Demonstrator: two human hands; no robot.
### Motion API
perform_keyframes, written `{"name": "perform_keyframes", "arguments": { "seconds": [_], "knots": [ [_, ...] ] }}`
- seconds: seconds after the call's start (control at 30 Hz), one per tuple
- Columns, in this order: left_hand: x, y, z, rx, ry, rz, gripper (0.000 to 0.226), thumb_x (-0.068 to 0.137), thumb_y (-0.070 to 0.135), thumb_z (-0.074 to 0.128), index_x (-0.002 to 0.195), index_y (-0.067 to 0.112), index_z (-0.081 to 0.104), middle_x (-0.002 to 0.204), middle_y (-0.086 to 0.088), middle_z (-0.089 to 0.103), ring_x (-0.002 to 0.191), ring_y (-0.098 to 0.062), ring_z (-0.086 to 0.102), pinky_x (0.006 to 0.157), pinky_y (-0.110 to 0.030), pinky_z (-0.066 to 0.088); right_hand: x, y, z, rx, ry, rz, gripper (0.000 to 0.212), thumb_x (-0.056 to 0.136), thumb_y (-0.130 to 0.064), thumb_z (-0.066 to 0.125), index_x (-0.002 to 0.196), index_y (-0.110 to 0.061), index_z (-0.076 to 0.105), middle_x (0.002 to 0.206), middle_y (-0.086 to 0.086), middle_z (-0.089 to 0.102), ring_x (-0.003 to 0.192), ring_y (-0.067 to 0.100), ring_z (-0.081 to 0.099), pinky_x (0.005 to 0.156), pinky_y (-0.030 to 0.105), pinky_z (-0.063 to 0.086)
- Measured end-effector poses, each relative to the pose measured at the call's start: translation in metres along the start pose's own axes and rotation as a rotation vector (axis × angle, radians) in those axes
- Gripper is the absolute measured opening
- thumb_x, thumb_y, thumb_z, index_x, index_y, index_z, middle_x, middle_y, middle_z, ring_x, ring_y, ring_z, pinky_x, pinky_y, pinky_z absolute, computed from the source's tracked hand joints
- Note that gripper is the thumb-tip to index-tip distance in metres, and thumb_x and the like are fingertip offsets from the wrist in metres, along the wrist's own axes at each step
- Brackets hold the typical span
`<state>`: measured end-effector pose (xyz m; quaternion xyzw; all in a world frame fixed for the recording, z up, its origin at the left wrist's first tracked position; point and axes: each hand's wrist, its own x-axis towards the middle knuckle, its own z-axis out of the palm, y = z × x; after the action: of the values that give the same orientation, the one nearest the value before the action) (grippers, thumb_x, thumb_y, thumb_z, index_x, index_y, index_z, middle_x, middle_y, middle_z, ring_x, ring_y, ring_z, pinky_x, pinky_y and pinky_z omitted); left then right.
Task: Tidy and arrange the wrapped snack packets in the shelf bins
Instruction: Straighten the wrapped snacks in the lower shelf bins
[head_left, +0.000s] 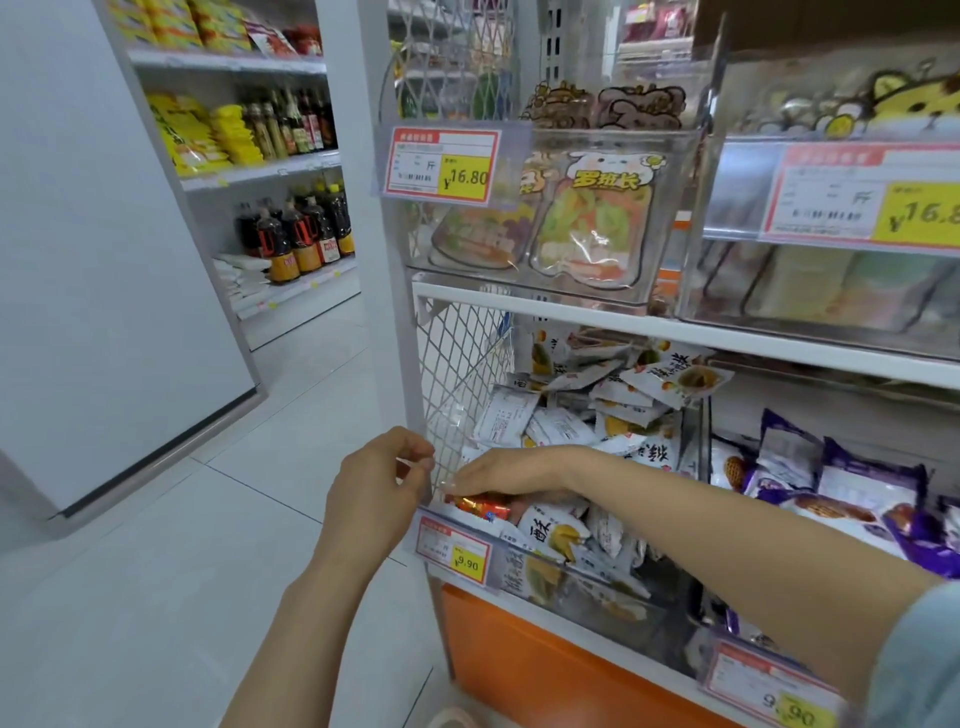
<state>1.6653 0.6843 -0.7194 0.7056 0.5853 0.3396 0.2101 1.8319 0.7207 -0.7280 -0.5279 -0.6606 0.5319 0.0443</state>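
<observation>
A clear shelf bin (524, 558) holds a heap of white and yellow snack packets (608, 410). At its front left corner lies a red and orange wrapped packet (480, 506). My right hand (501, 475) reaches across into the bin and its fingers curl over that red packet. My left hand (382, 480) hovers just outside the bin's left corner with fingers curled; it seems to pinch the clear corner edge, though this is hard to tell. The neighbouring bin to the right holds purple and white packets (852, 493).
Above, clear bins hold cartoon-printed snack bags (597, 223). Price tags (454, 551) hang on the bin fronts. A white mesh panel (462, 374) closes the shelf's left side. An orange base (545, 660) sits below. Across the tiled aisle stand shelves of bottles (296, 234).
</observation>
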Motion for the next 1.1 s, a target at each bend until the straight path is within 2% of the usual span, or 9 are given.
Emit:
{"name": "perform_keyframes", "arguments": {
  "seconds": [0.17, 0.33, 0.47, 0.57, 0.67, 0.73, 0.87, 0.97, 1.1],
  "knots": [
    [-0.002, 0.004, 0.001, 0.028, -0.085, 0.005, 0.018, 0.085, 0.012, 0.063, 0.097, 0.025, 0.058, 0.096, 0.01, 0.062, 0.093, -0.011, 0.059, 0.081, -0.026, 0.047, -0.015, 0.005, -0.013, 0.115, 0.077, -0.098, 0.037, 0.083, -0.003, 0.068, 0.117, -0.007, 0.052, 0.113, 0.01, 0.062, 0.097, 0.021, 0.063, 0.079, 0.032, 0.058],
    [-0.002, 0.016, 0.006, -0.1, -0.172, -0.014, 0.049, 0.076, 0.026, 0.076, 0.119, 0.021, 0.054, 0.107, 0.012, 0.058, 0.102, -0.008, 0.055, 0.089, -0.026, 0.045, -0.042, -0.003, -0.025, 0.242, 0.219, -0.252, 0.031, 0.079, 0.007, 0.068, 0.104, -0.007, 0.053, 0.097, 0.003, 0.059, 0.08, 0.009, 0.063, 0.062, 0.019, 0.055],
    [-0.002, 0.022, 0.002, -0.153, -0.153, -0.025, 0.027, 0.077, 0.023, 0.075, 0.098, 0.026, 0.059, 0.088, 0.014, 0.063, 0.083, -0.005, 0.059, 0.07, -0.015, 0.044, -0.044, -0.005, -0.022, 0.348, 0.25, -0.337, 0.045, 0.078, 0.009, 0.068, 0.117, -0.008, 0.053, 0.104, 0.006, 0.061, 0.089, 0.017, 0.064, 0.068, 0.026, 0.059],
    [-0.007, 0.015, -0.008, -0.039, -0.017, -0.034, 0.024, 0.076, 0.023, 0.075, 0.089, 0.029, 0.055, 0.087, 0.011, 0.064, 0.082, -0.013, 0.061, 0.075, -0.03, 0.049, -0.04, -0.002, -0.024, 0.279, 0.271, -0.3, 0.041, 0.082, 0.002, 0.067, 0.116, -0.015, 0.051, 0.106, 0.006, 0.062, 0.086, 0.019, 0.065, 0.075, 0.026, 0.058],
    [-0.013, 0.01, -0.013, -0.015, 0.092, -0.057, 0.023, 0.078, 0.024, 0.073, 0.083, 0.031, 0.052, 0.088, 0.008, 0.066, 0.081, -0.018, 0.064, 0.076, -0.04, 0.051, -0.029, 0.005, -0.016, -0.173, 0.297, -0.191, 0.025, 0.085, -0.021, 0.069, 0.109, -0.018, 0.063, 0.105, -0.003, 0.063, 0.089, 0.007, 0.059, 0.082, 0.023, 0.048],
    [-0.013, 0.009, -0.012, -0.003, 0.111, -0.049, 0.021, 0.078, 0.024, 0.073, 0.087, 0.031, 0.056, 0.088, 0.005, 0.067, 0.079, -0.019, 0.065, 0.075, -0.042, 0.052, -0.017, 0.009, -0.002, -0.365, 0.256, -0.145, 0.025, 0.086, -0.028, 0.068, 0.106, -0.014, 0.067, 0.104, -0.001, 0.065, 0.091, 0.009, 0.056, 0.08, 0.022, 0.044],
    [-0.01, 0.007, -0.012, 0.003, 0.177, -0.038, 0.019, 0.08, 0.023, 0.071, 0.094, 0.027, 0.058, 0.092, 0.004, 0.064, 0.082, -0.019, 0.061, 0.074, -0.036, 0.05, 0.0, 0.005, 0.006, -0.562, 0.323, -0.104, 0.01, 0.085, -0.021, 0.064, 0.082, -0.012, 0.067, 0.088, 0.005, 0.067, 0.08, 0.016, 0.057, 0.073, 0.028, 0.048],
    [-0.008, 0.006, -0.011, 0.005, 0.197, -0.041, 0.02, 0.082, 0.025, 0.069, 0.098, 0.025, 0.057, 0.093, 0.004, 0.061, 0.085, -0.017, 0.058, 0.071, -0.029, 0.044, 0.003, -0.001, -0.009, -0.502, 0.357, -0.057, 0.017, 0.084, -0.028, 0.066, 0.075, -0.014, 0.067, 0.084, 0.002, 0.07, 0.08, 0.017, 0.062, 0.071, 0.028, 0.05],
    [-0.007, 0.005, -0.011, -0.001, 0.2, -0.044, 0.022, 0.082, 0.026, 0.069, 0.102, 0.022, 0.06, 0.095, 0.002, 0.062, 0.085, -0.018, 0.058, 0.072, -0.028, 0.044, 0.005, -0.003, -0.004, -0.383, 0.139, -0.049, 0.027, 0.083, -0.032, 0.069, 0.094, -0.007, 0.072, 0.1, 0.006, 0.07, 0.087, 0.016, 0.061, 0.083, 0.029, 0.05]
  ]
}}
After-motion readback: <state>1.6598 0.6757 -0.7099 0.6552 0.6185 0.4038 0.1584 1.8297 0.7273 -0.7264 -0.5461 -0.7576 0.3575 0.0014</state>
